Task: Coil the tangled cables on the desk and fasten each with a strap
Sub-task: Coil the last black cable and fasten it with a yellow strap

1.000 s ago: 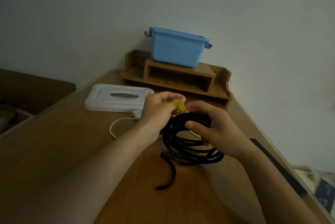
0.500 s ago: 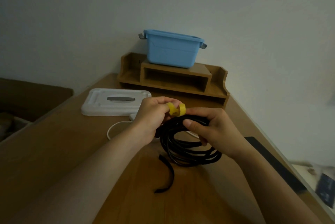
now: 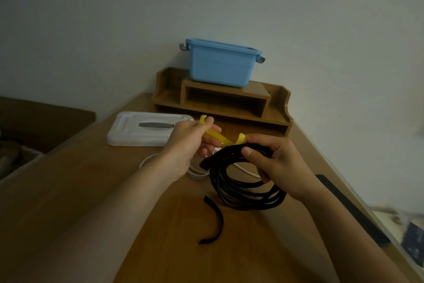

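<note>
Blue bin (image 3: pixel 221 64) beyond the hands, contents hidden. Left hand (image 3: pixel 190 142) pinches the yellow strap (image 3: pixel 216 136), which runs across to the right hand (image 3: pixel 275 163). That one's fingers are curled round the black coil (image 3: pixel 243 191).

You have your left forearm (image 3: pixel 119 214) bare along all the length that shows, and your right forearm (image 3: pixel 339 225) is bare in the same way, down to the wrist. Your left hand (image 3: pixel 185 145) and your right hand (image 3: pixel 277 163) are bare too. On your right thumb (image 3: pixel 249 153) the nail is short and rounded. Both forearms look broad near the lower edge of the view and become narrow toward the wrists. The light is dim, so you cannot tell finer marks on the hands or arms.
</note>
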### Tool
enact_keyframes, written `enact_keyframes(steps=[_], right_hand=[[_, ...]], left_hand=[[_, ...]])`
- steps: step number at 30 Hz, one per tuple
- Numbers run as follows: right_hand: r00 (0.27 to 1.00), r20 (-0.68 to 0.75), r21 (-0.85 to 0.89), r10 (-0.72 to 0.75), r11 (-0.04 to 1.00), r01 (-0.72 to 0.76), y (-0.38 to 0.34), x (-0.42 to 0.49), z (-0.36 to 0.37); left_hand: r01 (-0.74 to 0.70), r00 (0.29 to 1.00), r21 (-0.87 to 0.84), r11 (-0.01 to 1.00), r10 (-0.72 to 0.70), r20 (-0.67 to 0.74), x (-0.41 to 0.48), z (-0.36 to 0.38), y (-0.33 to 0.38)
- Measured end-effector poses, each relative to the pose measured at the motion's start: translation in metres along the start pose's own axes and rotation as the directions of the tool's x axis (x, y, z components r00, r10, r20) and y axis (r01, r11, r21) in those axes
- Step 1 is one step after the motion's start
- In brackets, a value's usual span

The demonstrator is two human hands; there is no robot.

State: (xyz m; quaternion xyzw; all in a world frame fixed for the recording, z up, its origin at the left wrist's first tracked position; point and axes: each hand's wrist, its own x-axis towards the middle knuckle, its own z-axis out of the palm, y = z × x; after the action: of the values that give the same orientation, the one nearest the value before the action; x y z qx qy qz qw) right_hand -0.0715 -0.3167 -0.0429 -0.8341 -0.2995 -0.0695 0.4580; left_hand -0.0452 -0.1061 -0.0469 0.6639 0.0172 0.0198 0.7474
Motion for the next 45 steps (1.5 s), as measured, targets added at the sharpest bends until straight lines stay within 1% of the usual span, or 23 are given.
enact_keyframes(steps=[4,6,9,11,13,17,20,22,25,27,30,34,37,40,42,45], right_hand=[[1.000,-0.009,0.013,0.020,1.000,-0.020,0.000,0.000,0.000],[1.000,-0.010,0.017,0.020,1.000,-0.020,0.000,0.000,0.000],[1.000,-0.015,0.032,0.023,0.999,-0.022,-0.001,0.001,0.000],[1.000,-0.009,0.036,0.016,0.999,-0.015,-0.001,0.001,0.000],[1.000,0.001,0.039,0.008,0.999,-0.008,-0.002,0.001,0.000],[1.000,0.012,0.039,-0.003,0.999,0.002,-0.002,0.001,0.001],[1.000,0.012,0.048,-0.011,0.999,0.011,-0.001,0.001,0.001],[1.000,0.012,0.045,-0.011,0.999,0.010,-0.001,0.001,0.001],[1.000,0.010,0.034,-0.007,0.999,0.006,0.000,0.001,0.001],[1.000,0.010,0.032,-0.011,0.999,0.010,-0.001,0.000,0.000],[1.000,0.016,0.017,-0.021,1.000,0.021,-0.002,0.000,0.000],[1.000,0.007,0.014,-0.002,1.000,0.002,-0.002,0.001,-0.001],[0.999,-0.010,0.030,0.044,0.999,-0.044,0.000,0.001,-0.001],[0.999,-0.008,0.043,0.044,0.998,-0.044,0.002,0.001,-0.001],[1.000,0.008,0.059,0.010,0.998,-0.010,0.000,0.000,-0.002],[0.997,0.058,0.093,-0.045,0.995,0.039,-0.005,-0.001,-0.002]], left_hand=[[-0.088,0.996,-0.048,0.995,0.087,-0.011,0.001,0.004,-0.005],[-0.088,0.996,-0.086,0.992,0.086,-0.030,0.000,0.007,-0.007],[-0.071,0.993,-0.177,0.982,0.053,-0.109,0.000,0.011,-0.009],[-0.085,0.984,-0.259,0.962,0.041,-0.173,-0.001,0.015,-0.009],[-0.116,0.976,-0.274,0.955,0.058,-0.211,-0.002,0.018,-0.010],[-0.198,0.959,-0.214,0.957,0.144,-0.245,-0.006,0.022,-0.011],[-0.228,0.959,-0.188,0.955,0.186,-0.215,-0.009,0.023,-0.011],[-0.233,0.964,-0.178,0.956,0.202,-0.175,-0.008,0.023,-0.013],[-0.202,0.978,-0.172,0.964,0.189,-0.086,-0.009,0.022,-0.013],[-0.193,0.981,-0.105,0.975,0.192,-0.024,-0.009,0.021,-0.012],[-0.235,0.971,0.014,0.972,0.234,0.038,-0.008,0.015,-0.008],[-0.297,0.948,-0.009,0.955,0.296,0.115,-0.008,0.009,-0.004],[-0.307,0.944,-0.050,0.950,0.311,0.108,-0.007,0.008,-0.003],[-0.363,0.931,-0.008,0.932,0.363,0.049,-0.003,0.009,-0.005],[-0.443,0.897,0.061,0.895,0.441,0.034,0.000,0.009,-0.006],[-0.545,0.837,0.158,0.824,0.544,0.049,0.006,0.008,-0.007]])
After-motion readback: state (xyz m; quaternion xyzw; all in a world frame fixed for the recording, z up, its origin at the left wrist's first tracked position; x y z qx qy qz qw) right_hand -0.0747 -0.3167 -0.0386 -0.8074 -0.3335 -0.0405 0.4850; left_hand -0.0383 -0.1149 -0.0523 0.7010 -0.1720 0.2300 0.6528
